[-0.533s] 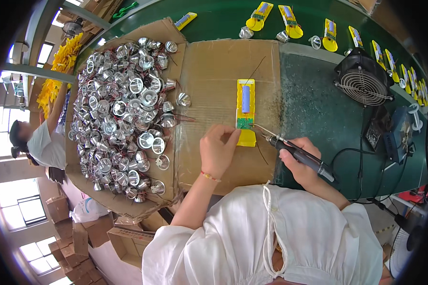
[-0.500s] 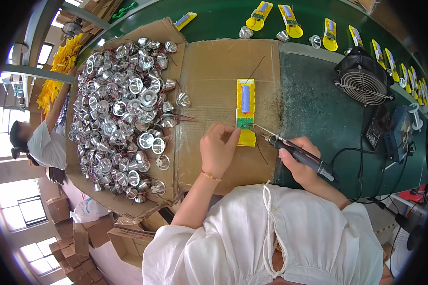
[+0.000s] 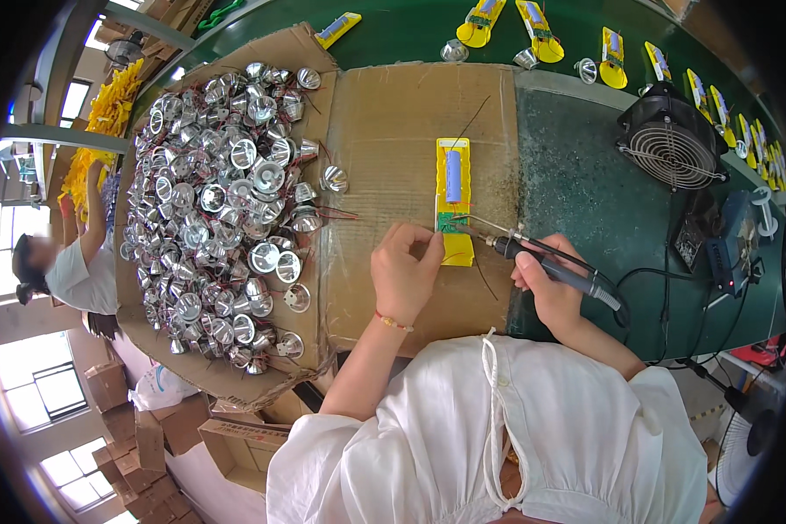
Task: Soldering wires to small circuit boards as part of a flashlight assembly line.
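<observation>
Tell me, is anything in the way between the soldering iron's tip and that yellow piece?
Nothing visible. The soldering iron in the right hand points its tip straight at the yellow piece, whose lower end the left hand touches from the other side.

green bench (image 3: 585,183) | bright windows (image 3: 35,393) left | stacked cartons (image 3: 140,428)
</observation>
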{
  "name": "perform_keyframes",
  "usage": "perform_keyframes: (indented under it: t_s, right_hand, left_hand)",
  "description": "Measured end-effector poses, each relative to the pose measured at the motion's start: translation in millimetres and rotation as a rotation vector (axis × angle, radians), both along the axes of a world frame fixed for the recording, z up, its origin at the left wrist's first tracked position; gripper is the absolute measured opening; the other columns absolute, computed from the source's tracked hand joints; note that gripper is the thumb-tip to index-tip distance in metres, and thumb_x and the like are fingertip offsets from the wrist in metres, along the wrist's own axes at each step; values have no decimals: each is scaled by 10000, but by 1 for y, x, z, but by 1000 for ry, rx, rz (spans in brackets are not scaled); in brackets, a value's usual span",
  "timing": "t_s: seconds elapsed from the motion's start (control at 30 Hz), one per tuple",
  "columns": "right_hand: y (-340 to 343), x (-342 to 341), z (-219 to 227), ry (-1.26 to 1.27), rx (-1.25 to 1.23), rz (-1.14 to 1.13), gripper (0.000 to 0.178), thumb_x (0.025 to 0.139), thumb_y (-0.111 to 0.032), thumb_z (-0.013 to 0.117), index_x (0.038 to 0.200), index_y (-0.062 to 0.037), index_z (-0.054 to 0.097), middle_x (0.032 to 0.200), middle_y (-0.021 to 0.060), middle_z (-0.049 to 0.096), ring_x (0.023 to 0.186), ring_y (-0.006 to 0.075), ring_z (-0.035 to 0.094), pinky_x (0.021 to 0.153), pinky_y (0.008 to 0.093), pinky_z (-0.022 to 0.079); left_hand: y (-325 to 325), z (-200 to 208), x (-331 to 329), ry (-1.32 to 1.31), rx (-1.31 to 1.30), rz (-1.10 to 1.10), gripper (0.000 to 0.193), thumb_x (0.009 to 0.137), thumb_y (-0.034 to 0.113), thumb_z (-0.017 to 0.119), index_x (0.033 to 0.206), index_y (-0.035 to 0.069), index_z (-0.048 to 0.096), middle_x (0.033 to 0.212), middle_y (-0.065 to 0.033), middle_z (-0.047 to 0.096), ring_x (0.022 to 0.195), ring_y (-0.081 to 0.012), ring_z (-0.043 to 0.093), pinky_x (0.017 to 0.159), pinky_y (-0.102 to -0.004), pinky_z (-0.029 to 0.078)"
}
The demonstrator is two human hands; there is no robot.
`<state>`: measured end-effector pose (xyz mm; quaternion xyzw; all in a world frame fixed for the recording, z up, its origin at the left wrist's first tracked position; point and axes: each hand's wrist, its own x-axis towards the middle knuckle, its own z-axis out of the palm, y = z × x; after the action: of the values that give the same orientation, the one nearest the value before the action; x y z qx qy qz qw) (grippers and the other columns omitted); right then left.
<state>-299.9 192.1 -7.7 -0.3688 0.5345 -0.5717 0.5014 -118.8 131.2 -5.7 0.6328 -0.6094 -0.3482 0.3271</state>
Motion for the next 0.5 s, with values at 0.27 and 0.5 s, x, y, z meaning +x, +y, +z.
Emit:
perform_keyframes:
  t_s: [0.27,0.5]
  right_hand:
    - [3,-5,2,-4,-18,-3,151,809,-68,628,873,8,513,699,81,597,601,97,571,535,223,472]
    - [6,-9,2,24,-25,2,147,810,-66,624,871,10,514,696,82,594,595,98,567,530,224,472]
  left_hand:
    - [-1,-3,0,55,-91,-8,100,742,75,654,686,10,602,678,-85,585,564,-189,588,544,-279,458]
    - [1,6,9,76,-264,-102,75,744,89,672,797,38,656,885,-102,596,761,-213,595,683,-300,478]
